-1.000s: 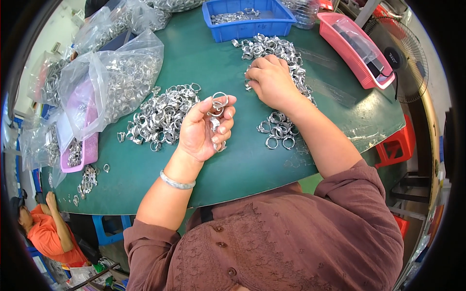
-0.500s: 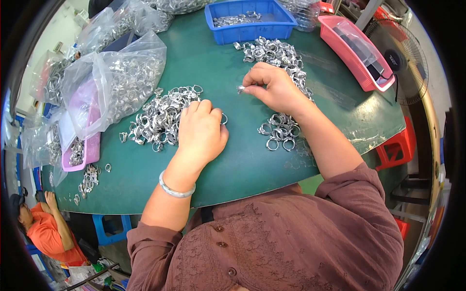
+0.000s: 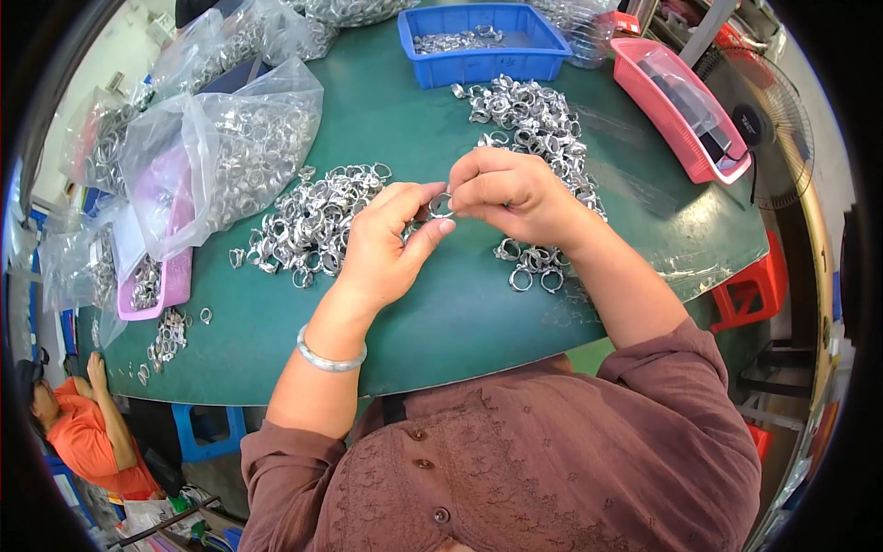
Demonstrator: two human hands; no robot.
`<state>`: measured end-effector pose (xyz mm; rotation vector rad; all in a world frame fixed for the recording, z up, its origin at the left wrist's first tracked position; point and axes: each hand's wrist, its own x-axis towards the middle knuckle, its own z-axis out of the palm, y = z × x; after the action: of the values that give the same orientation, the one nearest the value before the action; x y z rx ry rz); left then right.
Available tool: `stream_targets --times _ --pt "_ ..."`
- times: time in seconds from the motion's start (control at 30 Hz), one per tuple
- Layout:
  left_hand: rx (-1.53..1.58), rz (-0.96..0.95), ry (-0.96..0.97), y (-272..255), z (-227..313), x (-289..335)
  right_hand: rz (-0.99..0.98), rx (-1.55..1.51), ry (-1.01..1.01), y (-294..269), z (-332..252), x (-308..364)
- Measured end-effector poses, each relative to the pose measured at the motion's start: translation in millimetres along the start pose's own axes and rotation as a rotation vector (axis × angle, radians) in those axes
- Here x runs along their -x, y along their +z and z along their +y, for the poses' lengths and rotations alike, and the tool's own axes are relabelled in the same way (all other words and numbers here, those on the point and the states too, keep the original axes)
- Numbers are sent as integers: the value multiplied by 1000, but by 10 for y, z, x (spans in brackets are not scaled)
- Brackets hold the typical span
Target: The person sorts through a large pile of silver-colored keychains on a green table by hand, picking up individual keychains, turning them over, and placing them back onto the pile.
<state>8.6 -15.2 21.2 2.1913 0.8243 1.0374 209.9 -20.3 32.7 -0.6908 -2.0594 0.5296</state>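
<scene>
A silver ring (image 3: 440, 206) stands between my two hands above the middle of the table. My left hand (image 3: 391, 235), with a pale bangle at its wrist, grips the ring between thumb and fingertips. From the other side my right hand (image 3: 515, 195) pinches at the same ring, its fingertips close together; anything smaller inside them is hidden. Beside my left hand lies a heap of silver rings (image 3: 299, 221). A longer pile of rings (image 3: 543, 124) stretches behind and partly beneath my right hand, with several rings (image 3: 533, 262) at its near end.
On the green table (image 3: 414, 317), a blue tray (image 3: 492, 69) of rings stands at the back. A pink basket (image 3: 667, 115) and fan (image 3: 754, 120) are on the right. Bags of rings (image 3: 253, 152) and a lilac basket (image 3: 175, 285) fill the left. A person in orange (image 3: 97, 432) is at lower left.
My left hand has risen off the left heap and opened out from its curled pose to the ring. The right hand has come down slightly, and both hands now meet.
</scene>
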Motion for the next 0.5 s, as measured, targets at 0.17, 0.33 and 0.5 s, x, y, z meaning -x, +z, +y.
stream_targets --times 0.17,0.33,0.5 --pt "110 48 -88 56 31 11 37 21 18 -27 30 -21" --pt "74 93 -32 65 48 17 167 181 220 -104 209 25" --pt "64 96 -21 80 64 9 110 723 262 -55 397 128"
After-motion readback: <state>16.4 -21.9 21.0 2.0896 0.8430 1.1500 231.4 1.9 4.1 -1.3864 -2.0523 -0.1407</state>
